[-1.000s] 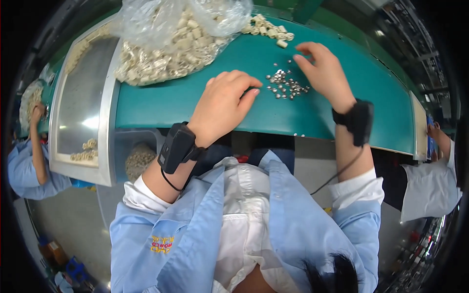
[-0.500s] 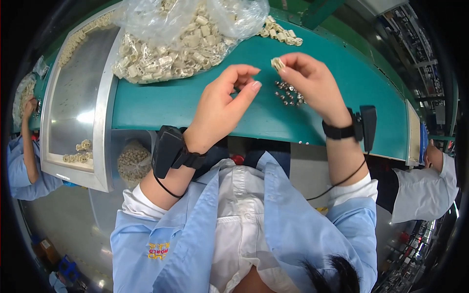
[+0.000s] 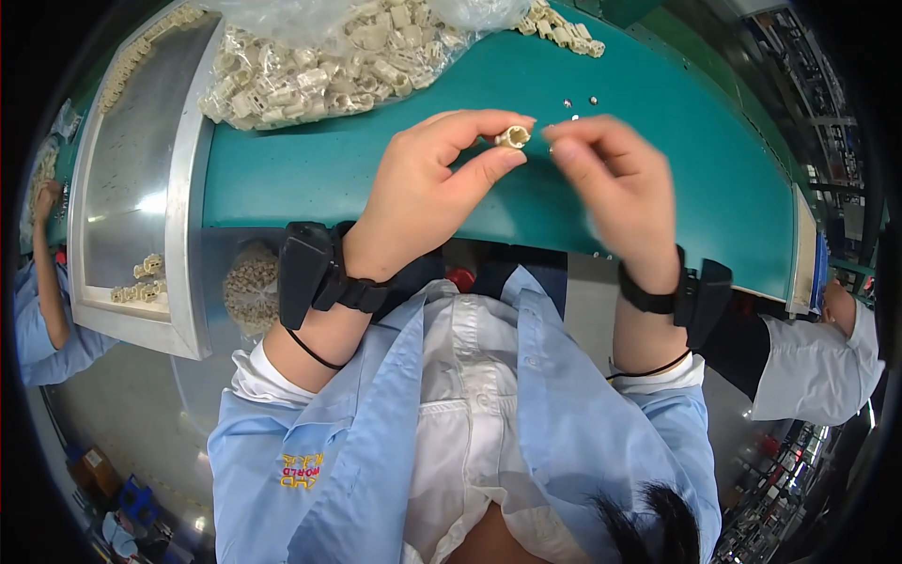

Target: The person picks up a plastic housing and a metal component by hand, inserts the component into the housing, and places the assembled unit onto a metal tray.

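Observation:
A small cream plastic ring-shaped part [image 3: 513,137] is pinched between the thumb and index finger of my left hand [image 3: 423,183], its hollow end facing up. Just to its right, my right hand [image 3: 622,188] is closed in a pinch and slightly blurred. Whatever lies between its fingertips is too small to make out. A few shiny metal pieces [image 3: 567,102] lie on the green worktop [image 3: 319,179] beyond the right hand, which covers part of that spot. Behind my left hand sits a clear plastic bag [image 3: 324,75] full of similar cream parts.
More cream parts [image 3: 562,28] lie at the back beside the bag. A metal-framed panel [image 3: 183,197] on the left carries rows of parts. Below the worktop's edge is another bag of parts [image 3: 252,287]. A co-worker's arm [image 3: 47,273] shows far left, another person [image 3: 817,357] far right.
The cream part has passed from my right hand to my left. My right hand has moved slightly down and right, its fingers pinched beside the part.

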The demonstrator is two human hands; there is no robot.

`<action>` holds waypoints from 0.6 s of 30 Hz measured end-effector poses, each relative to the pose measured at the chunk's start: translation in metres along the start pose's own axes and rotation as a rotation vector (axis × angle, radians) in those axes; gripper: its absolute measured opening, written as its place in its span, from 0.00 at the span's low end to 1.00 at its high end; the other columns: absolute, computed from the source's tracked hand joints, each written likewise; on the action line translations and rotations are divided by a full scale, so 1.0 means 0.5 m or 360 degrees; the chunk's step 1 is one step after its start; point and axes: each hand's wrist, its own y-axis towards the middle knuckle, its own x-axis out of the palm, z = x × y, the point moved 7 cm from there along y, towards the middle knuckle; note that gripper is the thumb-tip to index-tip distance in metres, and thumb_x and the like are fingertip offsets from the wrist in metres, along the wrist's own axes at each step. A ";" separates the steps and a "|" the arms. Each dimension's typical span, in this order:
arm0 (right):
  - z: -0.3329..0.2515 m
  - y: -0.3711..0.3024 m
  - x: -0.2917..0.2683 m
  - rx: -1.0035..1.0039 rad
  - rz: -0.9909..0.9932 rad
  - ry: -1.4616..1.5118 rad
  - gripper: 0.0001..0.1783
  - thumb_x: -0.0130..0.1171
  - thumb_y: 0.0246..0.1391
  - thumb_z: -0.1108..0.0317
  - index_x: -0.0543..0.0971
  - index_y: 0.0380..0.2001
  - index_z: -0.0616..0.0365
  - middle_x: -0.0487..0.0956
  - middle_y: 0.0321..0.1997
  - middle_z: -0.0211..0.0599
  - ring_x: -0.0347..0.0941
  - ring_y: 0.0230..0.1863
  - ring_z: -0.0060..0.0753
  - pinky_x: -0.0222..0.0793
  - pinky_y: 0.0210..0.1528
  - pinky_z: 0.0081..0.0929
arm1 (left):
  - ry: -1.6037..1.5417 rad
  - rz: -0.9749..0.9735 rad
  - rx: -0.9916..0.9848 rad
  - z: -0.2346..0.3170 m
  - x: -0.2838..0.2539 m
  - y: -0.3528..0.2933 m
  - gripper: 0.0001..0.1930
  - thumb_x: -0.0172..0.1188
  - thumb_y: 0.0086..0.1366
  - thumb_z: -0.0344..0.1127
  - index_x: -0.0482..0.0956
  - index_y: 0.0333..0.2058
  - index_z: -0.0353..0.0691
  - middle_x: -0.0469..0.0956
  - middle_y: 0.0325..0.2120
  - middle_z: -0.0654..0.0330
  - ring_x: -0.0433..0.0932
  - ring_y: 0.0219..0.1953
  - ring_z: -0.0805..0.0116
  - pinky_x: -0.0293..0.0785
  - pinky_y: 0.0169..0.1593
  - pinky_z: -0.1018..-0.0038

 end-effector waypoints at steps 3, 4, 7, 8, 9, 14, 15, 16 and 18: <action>0.011 -0.009 -0.082 -0.0103 0.0299 -0.0443 0.10 0.56 0.54 0.69 0.77 0.38 0.62 0.77 0.34 0.29 0.70 0.34 0.17 0.66 0.36 0.15 | 0.0176 -0.0092 -0.0099 0.003 0.007 -0.002 0.12 0.61 0.55 0.31 0.79 0.39 0.39 0.77 0.30 0.60 0.75 0.34 0.70 0.70 0.39 0.77; 0.015 -0.009 -0.106 -0.0080 0.0392 -0.0627 0.09 0.57 0.54 0.70 0.77 0.37 0.62 0.77 0.33 0.29 0.70 0.34 0.17 0.66 0.35 0.15 | 0.0338 -0.0182 -0.0068 0.011 0.010 0.002 0.11 0.60 0.55 0.30 0.78 0.39 0.39 0.77 0.30 0.60 0.75 0.34 0.70 0.70 0.38 0.77; 0.027 -0.017 -0.120 -0.0073 0.0416 -0.0898 0.09 0.58 0.52 0.70 0.77 0.36 0.62 0.76 0.32 0.29 0.70 0.33 0.19 0.66 0.34 0.16 | 0.0358 -0.0235 -0.0079 0.004 0.021 -0.001 0.11 0.60 0.55 0.31 0.77 0.38 0.38 0.77 0.30 0.61 0.75 0.33 0.70 0.70 0.37 0.77; 0.028 -0.018 -0.111 -0.0097 0.0338 -0.0980 0.09 0.59 0.50 0.71 0.77 0.35 0.61 0.76 0.32 0.30 0.70 0.32 0.20 0.66 0.34 0.17 | 0.0223 -0.0189 -0.0124 -0.004 0.021 -0.004 0.10 0.60 0.56 0.31 0.76 0.38 0.38 0.77 0.30 0.60 0.75 0.33 0.70 0.70 0.37 0.77; 0.029 -0.018 -0.100 -0.0122 0.0257 -0.1059 0.09 0.60 0.49 0.71 0.77 0.34 0.61 0.76 0.31 0.30 0.71 0.32 0.21 0.66 0.33 0.17 | 0.0090 -0.0142 -0.0171 -0.009 0.020 -0.006 0.10 0.60 0.56 0.31 0.76 0.37 0.37 0.77 0.29 0.60 0.75 0.33 0.70 0.70 0.36 0.77; 0.017 -0.015 -0.073 -0.0243 0.0224 -0.1394 0.07 0.61 0.46 0.72 0.77 0.30 0.62 0.75 0.30 0.32 0.71 0.31 0.25 0.67 0.32 0.20 | 0.0218 -0.0242 -0.0084 0.001 0.028 -0.005 0.09 0.59 0.56 0.31 0.74 0.36 0.37 0.77 0.29 0.61 0.74 0.32 0.70 0.70 0.35 0.77; 0.016 -0.013 -0.073 -0.0268 0.0217 -0.1416 0.07 0.61 0.45 0.73 0.77 0.29 0.62 0.75 0.30 0.33 0.71 0.31 0.25 0.67 0.31 0.20 | 0.0248 -0.0260 -0.0083 0.003 0.029 -0.005 0.09 0.59 0.56 0.31 0.74 0.36 0.37 0.77 0.29 0.61 0.74 0.31 0.70 0.70 0.35 0.77; 0.016 -0.010 -0.072 -0.0293 0.0211 -0.1438 0.06 0.61 0.45 0.73 0.76 0.28 0.63 0.75 0.29 0.33 0.71 0.30 0.25 0.67 0.30 0.20 | 0.0278 -0.0277 -0.0082 0.004 0.030 -0.005 0.09 0.59 0.56 0.31 0.74 0.36 0.37 0.77 0.29 0.61 0.74 0.31 0.70 0.70 0.35 0.77; 0.017 -0.010 -0.071 -0.0318 0.0205 -0.1457 0.06 0.61 0.45 0.73 0.76 0.27 0.63 0.75 0.29 0.33 0.71 0.30 0.25 0.67 0.29 0.20 | 0.0310 -0.0295 -0.0082 0.004 0.031 -0.005 0.09 0.59 0.56 0.31 0.74 0.36 0.37 0.77 0.29 0.61 0.74 0.31 0.70 0.70 0.35 0.77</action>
